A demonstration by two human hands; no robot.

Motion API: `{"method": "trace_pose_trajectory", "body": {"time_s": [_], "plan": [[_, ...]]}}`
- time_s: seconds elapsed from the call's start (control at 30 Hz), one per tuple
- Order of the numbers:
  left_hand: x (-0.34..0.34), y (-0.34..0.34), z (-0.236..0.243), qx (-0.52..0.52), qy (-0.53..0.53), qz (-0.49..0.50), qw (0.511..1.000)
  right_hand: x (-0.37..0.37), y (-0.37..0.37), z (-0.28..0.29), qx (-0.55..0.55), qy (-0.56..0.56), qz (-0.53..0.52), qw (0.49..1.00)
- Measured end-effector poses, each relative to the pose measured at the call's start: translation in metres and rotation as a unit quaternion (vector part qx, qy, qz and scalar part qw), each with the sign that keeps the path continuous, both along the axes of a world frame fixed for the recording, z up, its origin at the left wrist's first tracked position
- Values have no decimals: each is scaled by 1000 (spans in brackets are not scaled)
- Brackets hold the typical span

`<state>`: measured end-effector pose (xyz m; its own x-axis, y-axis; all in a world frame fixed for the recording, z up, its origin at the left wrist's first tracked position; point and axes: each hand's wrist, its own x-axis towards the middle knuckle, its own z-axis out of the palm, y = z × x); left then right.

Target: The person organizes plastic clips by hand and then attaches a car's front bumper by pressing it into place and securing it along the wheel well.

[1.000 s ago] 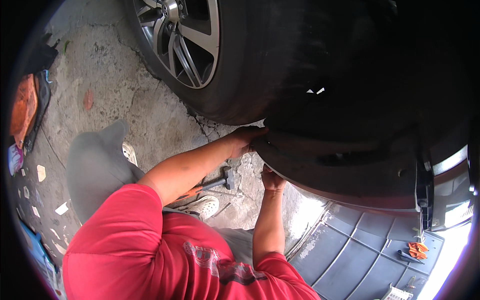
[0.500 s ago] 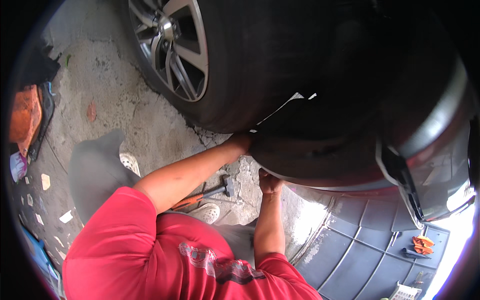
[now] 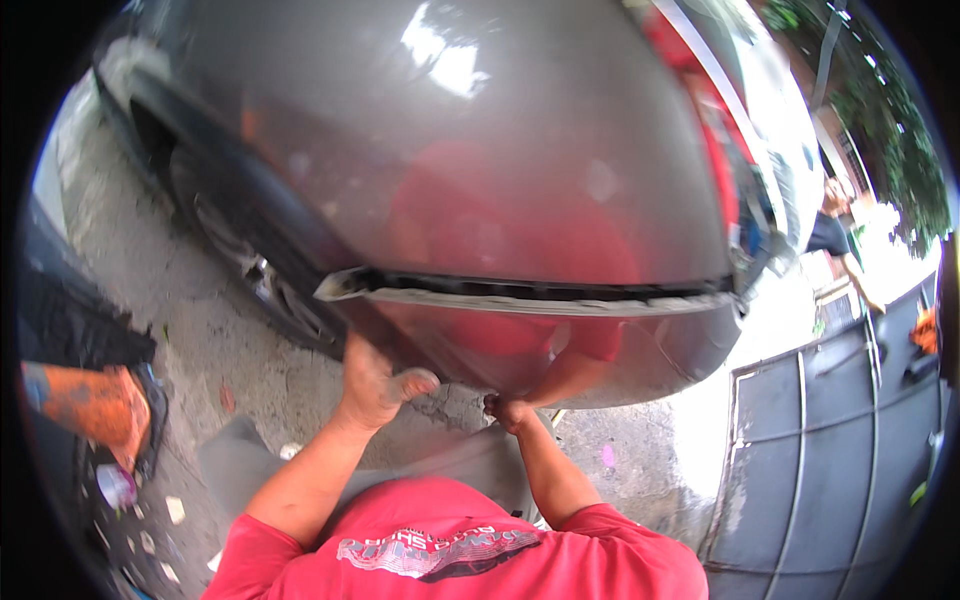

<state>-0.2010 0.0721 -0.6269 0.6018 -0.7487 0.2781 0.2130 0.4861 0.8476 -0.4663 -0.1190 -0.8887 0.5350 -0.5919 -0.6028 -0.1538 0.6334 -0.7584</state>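
A grey car bumper panel (image 3: 560, 340) hangs loose at the car's corner, with a dark gap along its top seam below the grey body panel (image 3: 450, 130). My left hand (image 3: 375, 385) grips the bumper's lower left edge, thumb out to the right. My right hand (image 3: 508, 410) holds the bumper's bottom edge from underneath, fingers curled and partly hidden. My red shirt reflects in the paint. The wheel (image 3: 255, 270) sits behind the panel at the left.
Cracked concrete ground (image 3: 200, 330) with small litter lies below. An orange and black object (image 3: 95, 405) is at the left. A grey ribbed metal gate (image 3: 840, 450) stands at the right, and another person (image 3: 835, 235) is far right.
The view has swung upward from the tyre and wheel arch to the car's painted side. Both hands stay on the bumper's lower edge, and the bumper now fills the centre.
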Motion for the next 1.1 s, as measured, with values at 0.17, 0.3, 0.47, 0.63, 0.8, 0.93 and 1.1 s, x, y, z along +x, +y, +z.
{"method": "trace_pose_trajectory", "body": {"time_s": [0.17,0.3,0.47,0.63,0.8,0.93,1.1], "plan": [[6,-21,-7,-17,45,137,989,1,-6,32,-47,19,68,996],[4,-31,-8,-35,12,177,983,-5,2,34,-18,-16,29,999],[5,-33,-12,-6,34,189,981,-29,-3,46,-94,20,242,966],[5,-23,-11,3,34,188,982,-100,12,186,-116,89,378,914],[-1,-26,6,-12,32,153,988,-197,-56,216,-305,87,-288,903],[-3,-31,10,-1,36,159,987,-188,-102,248,-392,-93,-485,776],[-4,-31,18,-5,28,164,986,-121,-115,280,-437,-132,-540,707]]}}
